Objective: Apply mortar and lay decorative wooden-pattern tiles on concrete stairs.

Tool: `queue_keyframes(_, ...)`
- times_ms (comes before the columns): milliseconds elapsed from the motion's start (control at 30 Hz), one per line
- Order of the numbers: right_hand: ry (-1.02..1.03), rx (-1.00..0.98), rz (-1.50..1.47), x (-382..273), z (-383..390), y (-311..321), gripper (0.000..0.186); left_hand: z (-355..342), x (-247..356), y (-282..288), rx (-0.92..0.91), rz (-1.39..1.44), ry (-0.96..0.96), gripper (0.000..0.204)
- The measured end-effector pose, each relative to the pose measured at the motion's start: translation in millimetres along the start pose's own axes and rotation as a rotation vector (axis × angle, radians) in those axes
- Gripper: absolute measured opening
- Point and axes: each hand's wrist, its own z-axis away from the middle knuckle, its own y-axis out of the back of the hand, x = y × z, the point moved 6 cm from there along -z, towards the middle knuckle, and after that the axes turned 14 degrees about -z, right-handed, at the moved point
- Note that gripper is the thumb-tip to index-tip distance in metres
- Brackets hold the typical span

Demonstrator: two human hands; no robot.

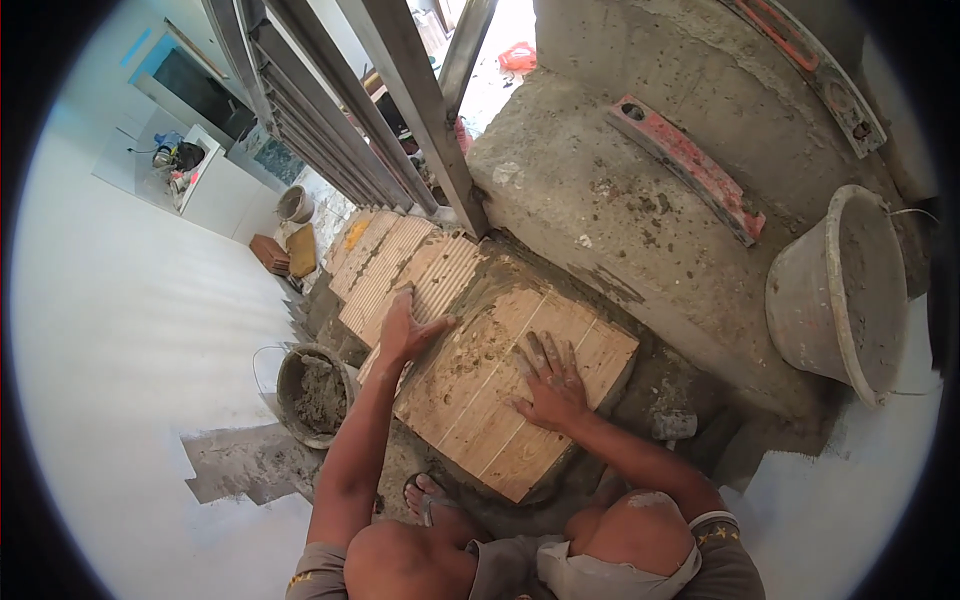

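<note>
A wood-patterned tile point(478, 425) with pale lines lies on wet mortar on a stair step in front of my knees. Smears of mortar cover its upper left part. My right hand point(553, 388) rests flat on the tile's right half, fingers spread. At the tile's far left edge is my left hand point(405, 332), its fingers stretched out and thumb apart, beside the ribbed step tiles point(440, 275). Whether it presses on the edge or only touches it, I cannot tell. Both hands are dusty with mortar and hold nothing.
A bucket of mortar point(316, 393) stands left of my left arm; a larger bucket point(808, 295) is at right. On the concrete ledge point(560, 165) lies a red level point(690, 168). A metal railing point(400, 90) rises ahead. A short cylindrical object point(674, 427) sits right of the tile.
</note>
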Motion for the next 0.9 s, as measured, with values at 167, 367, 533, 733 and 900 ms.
queue_keyframes(167, -0.023, -0.03, 0.069, -3.3, -10.3, 4.6, 0.091, -5.3, -3.1, 2.7, -0.011, 0.024, 0.083, 0.114)
queue_keyframes(367, 0.015, -0.025, 0.063, -9.0, -20.7, 2.9, 0.089, -2.9, -0.3, 10.1, 0.012, 0.029, 0.085, 0.115)
queue_keyframes(533, 0.05, -0.022, 0.032, -13.0, -24.0, -3.3, 0.086, -3.0, 6.7, 10.5, -0.091, 0.047, 0.131, 0.115)
queue_keyframes(733, 0.107, -0.04, 0.077, -16.8, -42.7, -2.2, 0.087, -9.8, -8.6, 6.3, -0.005, -0.002, 0.132, 0.118)
queue_keyframes(900, 0.114, -0.025, 0.065, -17.7, -47.6, -3.3, 0.086, -10.4, -12.2, 2.2, -0.004, 0.025, 0.118, 0.119)
